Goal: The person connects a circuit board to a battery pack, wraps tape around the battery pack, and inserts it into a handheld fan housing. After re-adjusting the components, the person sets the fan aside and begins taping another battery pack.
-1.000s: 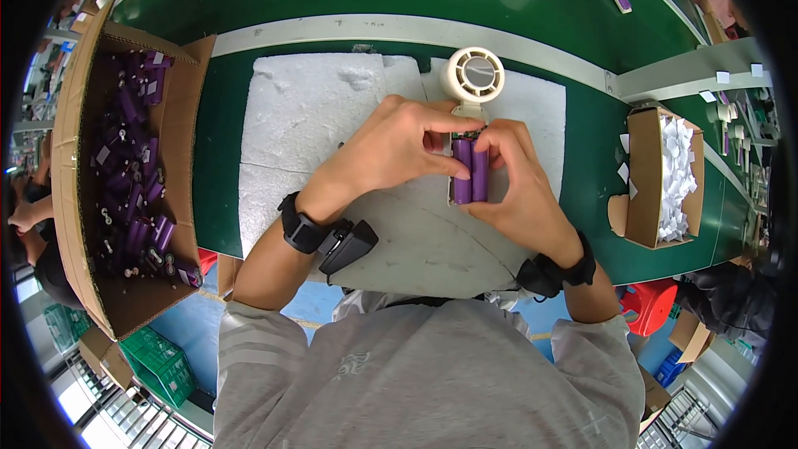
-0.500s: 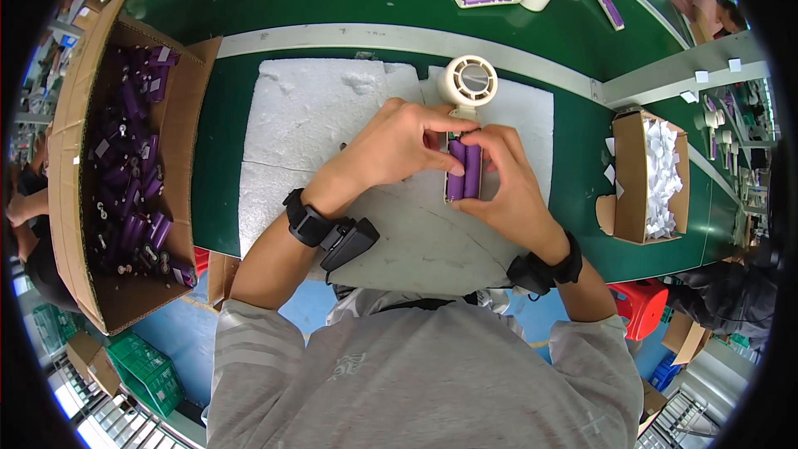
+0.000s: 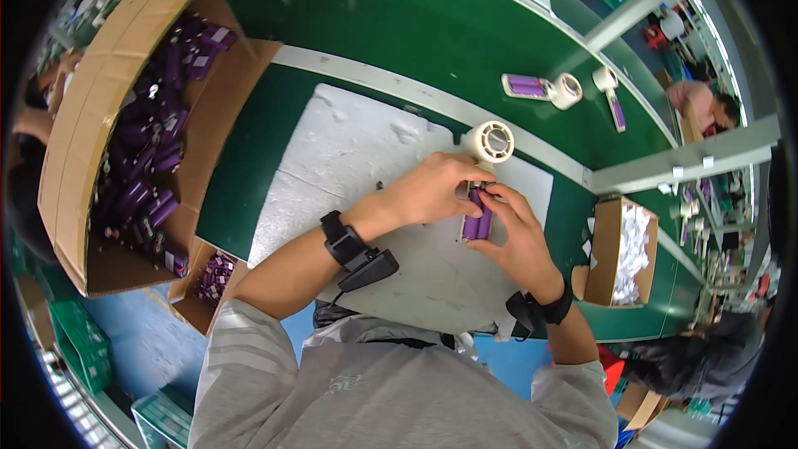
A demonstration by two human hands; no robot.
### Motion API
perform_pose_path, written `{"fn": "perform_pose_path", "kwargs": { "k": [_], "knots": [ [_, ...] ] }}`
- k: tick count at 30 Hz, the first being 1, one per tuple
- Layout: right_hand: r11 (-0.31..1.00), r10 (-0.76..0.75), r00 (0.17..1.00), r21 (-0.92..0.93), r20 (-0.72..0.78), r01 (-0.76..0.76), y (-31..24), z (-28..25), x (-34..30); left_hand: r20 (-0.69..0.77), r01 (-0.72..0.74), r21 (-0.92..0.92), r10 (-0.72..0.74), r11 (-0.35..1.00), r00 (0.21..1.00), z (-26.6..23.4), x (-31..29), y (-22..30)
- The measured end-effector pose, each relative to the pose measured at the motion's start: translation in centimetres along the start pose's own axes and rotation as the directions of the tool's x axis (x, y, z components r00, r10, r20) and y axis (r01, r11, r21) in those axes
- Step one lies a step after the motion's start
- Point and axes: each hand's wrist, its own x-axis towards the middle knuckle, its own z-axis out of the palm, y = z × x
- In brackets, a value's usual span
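A white handheld fan lies on a white foam sheet, its round head pointing away from me. Its handle is uncovered and shows a pair of purple battery cells side by side. My left hand pinches the handle's upper end from the left, thumb against the cells. From the right, my right hand grips the same handle, index finger at the cells' top end and thumb near the bottom. The fingertips of both hands nearly meet there and partly hide the parts between cells and fan head.
A large carton of purple battery packs stands at left, with a smaller carton below it. At right is a box of white pieces. More opened fans lie on the green bench beyond a pale rail.
The view has turned and tilted, so the bench now runs slanted and the lower-left carton shows. Both hands stay on the fan handle, with only slight finger movement.
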Motion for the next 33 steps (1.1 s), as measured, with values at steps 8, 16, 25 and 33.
{"fn": "perform_pose_path", "kwargs": {
  "k": [8, 16, 25, 33],
  "knots": [
    [0.99, -0.073, 0.976, -0.133, -0.205, 0.046, 5.1, -0.5, 8.6, -0.349, 0.18, -0.018, -0.175, 0.984, 0.921, -1.9, 1.4, -2.0],
    [0.837, 0.186, 0.982, 0.521, 0.02, -0.169, 1.9, 3.4, 4.4, -0.502, 0.278, -0.259, -0.374, 0.925, 0.78, -2.9, 1.6, -4.4],
    [0.611, 0.251, 0.967, 0.782, -0.045, -0.122, 3.5, 4.1, 3.1, -0.68, 0.341, -0.446, -0.56, 0.828, 0.473, -8.0, 8.8, -9.1],
    [0.601, 0.15, 0.986, 0.798, -0.07, -0.035, 3.9, 5.7, 3.0, -0.828, 0.748, 0.075, -0.377, 0.66, 0.415, -19.7, 13.7, -19.7]
  ]
}}
